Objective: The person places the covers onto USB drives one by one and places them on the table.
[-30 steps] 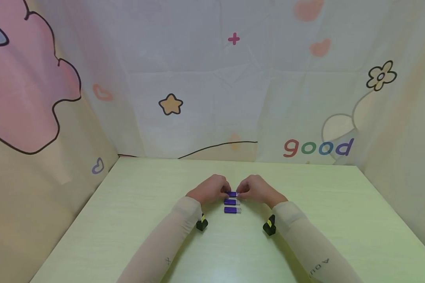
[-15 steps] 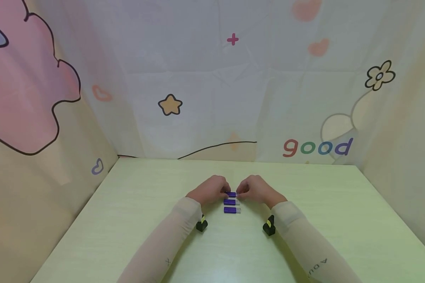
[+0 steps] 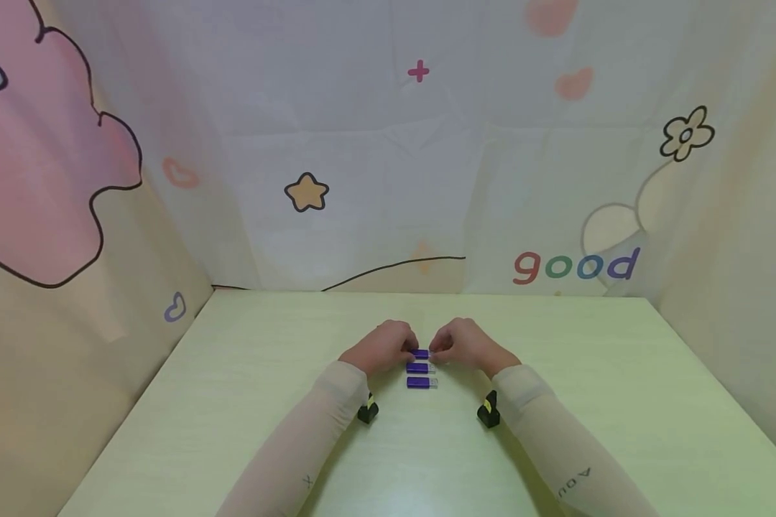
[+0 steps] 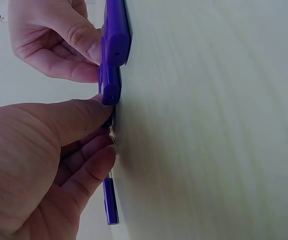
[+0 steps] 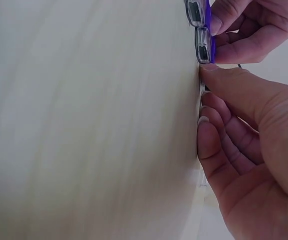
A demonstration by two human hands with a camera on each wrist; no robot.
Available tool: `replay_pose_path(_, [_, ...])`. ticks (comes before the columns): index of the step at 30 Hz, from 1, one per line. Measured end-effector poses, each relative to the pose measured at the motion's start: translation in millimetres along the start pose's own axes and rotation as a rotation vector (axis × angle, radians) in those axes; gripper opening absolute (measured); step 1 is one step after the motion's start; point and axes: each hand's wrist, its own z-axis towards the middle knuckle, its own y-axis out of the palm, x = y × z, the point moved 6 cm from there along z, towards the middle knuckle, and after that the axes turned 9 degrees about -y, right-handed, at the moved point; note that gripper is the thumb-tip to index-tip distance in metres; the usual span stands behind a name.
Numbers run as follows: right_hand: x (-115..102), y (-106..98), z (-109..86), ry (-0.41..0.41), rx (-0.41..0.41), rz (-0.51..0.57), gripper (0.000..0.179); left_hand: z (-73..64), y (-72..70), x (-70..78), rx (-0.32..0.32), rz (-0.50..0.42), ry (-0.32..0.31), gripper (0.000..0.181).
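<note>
Three purple USB flash drives with clear caps lie in a column in the head view: a near one (image 3: 418, 383), a middle one (image 3: 417, 368) and a far one (image 3: 420, 354). My left hand (image 3: 383, 346) pinches the far drive at its purple end, thumb toward me. At its clear end, the thumb and fingers of my right hand (image 3: 468, 345) hold the same drive. Fingers hide both its ends. Beyond my left fingers, the left wrist view shows a further purple drive (image 4: 111, 201) on the table, mostly hidden by the hands in the head view.
The drives lie on a pale green-yellow table (image 3: 233, 402). A printed cloth backdrop (image 3: 388, 215) rises at its back edge and sides. Black wrist mounts sit under the left cuff (image 3: 367, 409) and the right cuff (image 3: 488, 411).
The head view has shifted slightly, moving the scene a little left. Both hands stay at the far drive, and the drives keep their column.
</note>
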Motion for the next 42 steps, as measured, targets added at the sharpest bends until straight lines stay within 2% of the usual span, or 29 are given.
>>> replay_pose_path(8, [0.0, -0.2, -0.9, 0.040, 0.005, 0.028, 0.010, 0.9, 1.8, -1.5, 0.019, 0.051, -0.010, 0.014])
replay_pose_path(17, [3.2, -1.8, -2.4, 0.060, 0.016, 0.020, 0.012, 0.2, 1.7, -0.9, 0.011, 0.036, -0.018, 0.016])
replay_pose_path(26, [3.6, -3.4, -2.9, 0.029, 0.023, 0.026, 0.015, -7.2, -2.3, 2.9, 0.006, 0.016, -0.035, 0.016])
replay_pose_path(33, [8.0, -2.0, -2.1, 0.069, 0.026, 0.051, 0.019, -13.4, -7.9, -0.4, 0.018, 0.048, -0.022, 0.021])
replay_pose_path(42, [5.4, -5.3, -2.8, 0.093, 0.043, 0.035, 0.013, -12.3, -13.8, -14.0, 0.019, -0.071, -0.092, 0.024])
